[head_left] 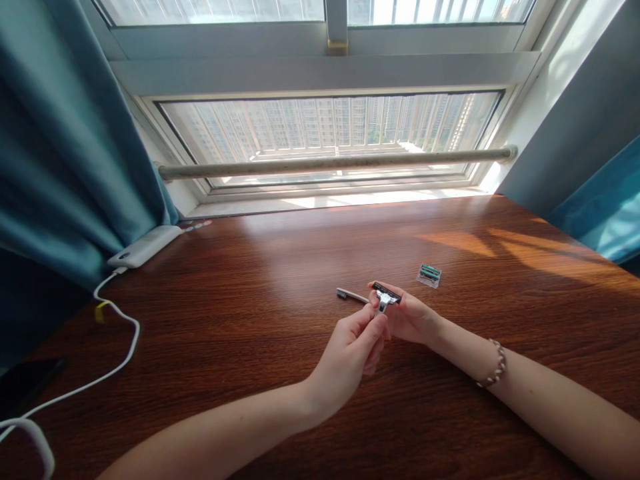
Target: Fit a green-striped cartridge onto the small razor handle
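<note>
My left hand [345, 350] pinches a safety razor [383, 302] just below its head, between thumb and fingers. The razor has a silvery neck and a black blade head turned upward. My right hand [407, 317] is behind the razor, its fingers curled around the head, partly hidden by the razor and my left hand. Just left of the head, a toothbrush [353, 295] with dark bristles lies on the table, and its handle end disappears behind my hands. Beyond my right hand lies a small clear blade case [429, 275] with green-and-black cartridges.
The brown wooden table [240, 300] reaches the window sill. At the far left a white power bank [145, 247] lies with a white cable [137, 333] running toward me. A dark flat object [33, 383] rests near the left edge. Blue curtains [60, 133] hang beside the window.
</note>
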The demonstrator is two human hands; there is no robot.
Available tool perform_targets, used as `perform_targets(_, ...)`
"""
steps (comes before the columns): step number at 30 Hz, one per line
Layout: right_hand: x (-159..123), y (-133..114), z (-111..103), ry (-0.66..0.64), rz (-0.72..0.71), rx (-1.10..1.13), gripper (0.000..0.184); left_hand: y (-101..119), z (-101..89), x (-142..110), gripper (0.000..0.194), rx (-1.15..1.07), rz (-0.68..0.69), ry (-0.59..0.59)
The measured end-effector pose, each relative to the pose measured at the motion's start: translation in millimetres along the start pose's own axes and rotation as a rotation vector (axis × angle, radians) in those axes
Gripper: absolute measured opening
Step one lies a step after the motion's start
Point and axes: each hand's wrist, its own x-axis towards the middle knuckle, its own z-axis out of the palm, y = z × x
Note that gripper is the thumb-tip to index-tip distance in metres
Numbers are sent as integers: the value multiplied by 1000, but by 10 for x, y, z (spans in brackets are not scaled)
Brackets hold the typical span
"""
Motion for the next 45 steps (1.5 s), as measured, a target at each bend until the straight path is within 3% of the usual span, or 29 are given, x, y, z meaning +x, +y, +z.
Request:
perform_targets(21,-3,-130,26,-27,4,-137,46,52,7,-42,32,23,-16,-15)
perform_targets(26,-19,-126,28,7,10,-138,45,79,9,-24,31,85,42,25)
perform_targets(37,-21,-287,233,-67,-10,-189,43,109,8,-95,29,7,11,-30)
perform_targets(45,-47,-170,310,-71,-15,-80,44,87,51,-152,29,29,77,-44)
